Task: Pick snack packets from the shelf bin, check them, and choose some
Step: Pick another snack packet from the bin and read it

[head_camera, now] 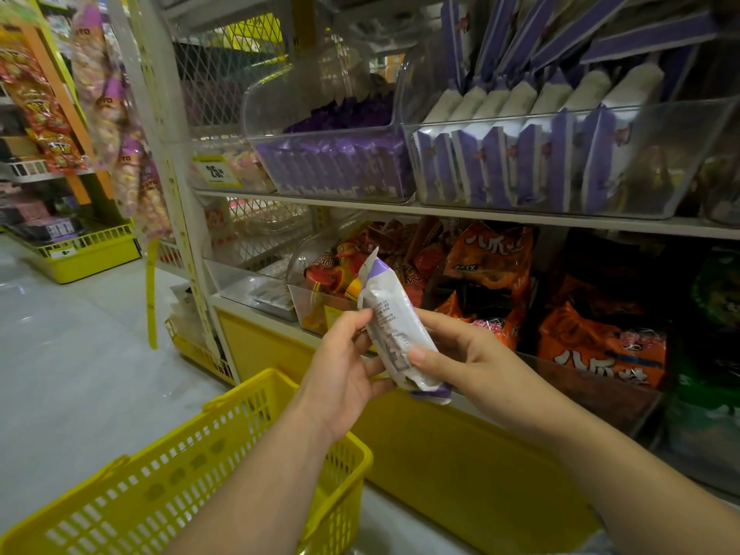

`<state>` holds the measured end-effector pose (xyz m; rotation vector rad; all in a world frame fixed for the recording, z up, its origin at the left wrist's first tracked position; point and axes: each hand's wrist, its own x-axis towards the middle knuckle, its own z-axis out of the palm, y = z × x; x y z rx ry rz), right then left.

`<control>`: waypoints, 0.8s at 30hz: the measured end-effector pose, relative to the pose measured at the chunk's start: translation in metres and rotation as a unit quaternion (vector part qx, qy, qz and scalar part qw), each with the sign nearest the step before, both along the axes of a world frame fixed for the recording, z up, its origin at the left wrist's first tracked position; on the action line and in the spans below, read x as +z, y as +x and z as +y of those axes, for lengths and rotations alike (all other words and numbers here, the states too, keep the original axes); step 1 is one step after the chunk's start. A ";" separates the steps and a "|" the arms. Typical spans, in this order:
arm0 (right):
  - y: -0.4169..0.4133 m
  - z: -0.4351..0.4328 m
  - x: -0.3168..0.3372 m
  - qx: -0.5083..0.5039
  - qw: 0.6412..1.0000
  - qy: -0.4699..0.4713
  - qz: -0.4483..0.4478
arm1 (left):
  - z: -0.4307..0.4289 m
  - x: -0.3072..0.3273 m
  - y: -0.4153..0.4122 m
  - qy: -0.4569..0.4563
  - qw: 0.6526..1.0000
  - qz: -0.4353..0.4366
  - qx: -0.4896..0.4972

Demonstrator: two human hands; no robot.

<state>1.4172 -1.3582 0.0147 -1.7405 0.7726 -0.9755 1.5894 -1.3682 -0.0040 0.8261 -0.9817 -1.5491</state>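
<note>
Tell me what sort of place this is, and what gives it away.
A shop aisle, most likely a snack or discount store. Clear shelf bins hold rows of purple-and-white snack packets, a yellow price tag sits at the shelf edge, and a yellow shopping basket is close by.

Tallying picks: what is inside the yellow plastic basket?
No packets show inside the yellow plastic mesh basket; the left forearm and frame edge hide much of its bottom.

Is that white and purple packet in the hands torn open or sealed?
Sealed, as far as shows: the packet looks puffed, both crimped ends intact, held by the left hand and right hand.
</note>
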 end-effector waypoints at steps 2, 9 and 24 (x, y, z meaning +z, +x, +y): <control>-0.002 -0.002 0.003 0.003 0.999 0.027 -0.026 | 0.001 0.003 -0.002 -0.010 1.000 -0.004 -0.002; -0.017 0.008 0.015 -0.041 0.983 0.077 -0.160 | 0.012 0.023 -0.011 -0.130 0.982 -0.119 -0.069; -0.082 0.065 0.131 -0.286 0.853 -0.365 0.241 | 0.037 0.155 -0.072 -0.361 0.914 -0.171 0.072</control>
